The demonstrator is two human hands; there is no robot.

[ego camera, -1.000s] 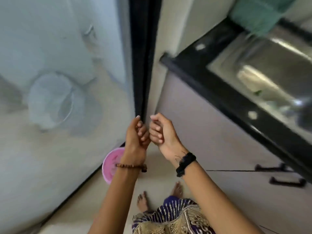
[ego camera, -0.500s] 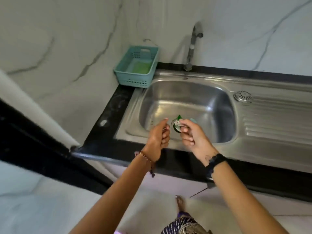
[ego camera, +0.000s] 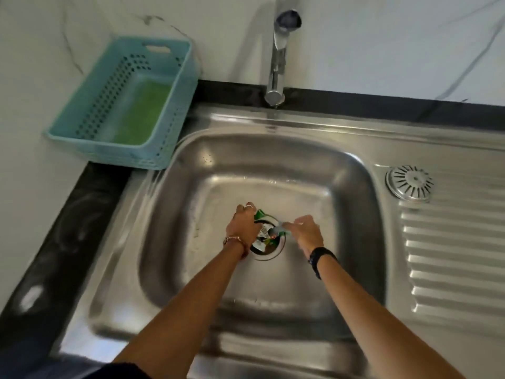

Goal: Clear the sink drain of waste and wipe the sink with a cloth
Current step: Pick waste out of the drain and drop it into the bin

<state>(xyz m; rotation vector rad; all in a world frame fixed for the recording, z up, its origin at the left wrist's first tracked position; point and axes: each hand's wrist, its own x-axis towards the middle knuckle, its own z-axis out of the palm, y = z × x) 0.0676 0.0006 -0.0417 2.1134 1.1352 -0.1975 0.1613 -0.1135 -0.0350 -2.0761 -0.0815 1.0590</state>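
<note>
stainless steel sink [ego camera: 273,310], one basin with one ribbed drainboard [ego camera: 451,255] on its right. basin floor shows whitish residue left of the drain; judged not yet wiped. no cloth in either hand. a green pad-like item [ego camera: 139,113] lies inside the one teal perforated basket [ego camera: 82,116] at the back left corner of the counter; cannot tell if it is the cloth.

one tap [ego camera: 278,56] at the back, no water running that i can see.

one round strainer cover [ego camera: 410,184] sits on the drainboard, well apart from the drain, so the drain is judged already uncovered.

one drain opening [ego camera: 269,254], mid-basin, still holding waste [ego camera: 263,236]: crumpled wrapper scraps, white and green; count unclear, at least two or three.

two hands, both at the drain. left hand [ego camera: 243,224] with fingers curled down on a green scrap at the drain's rim; looks like gripping it. right hand [ego camera: 303,231] pinching a thin pale strip that runs into the drain.

progress: early. waste removal just starting, none lifted clear. left: empty drain, dispose, wipe.
</note>
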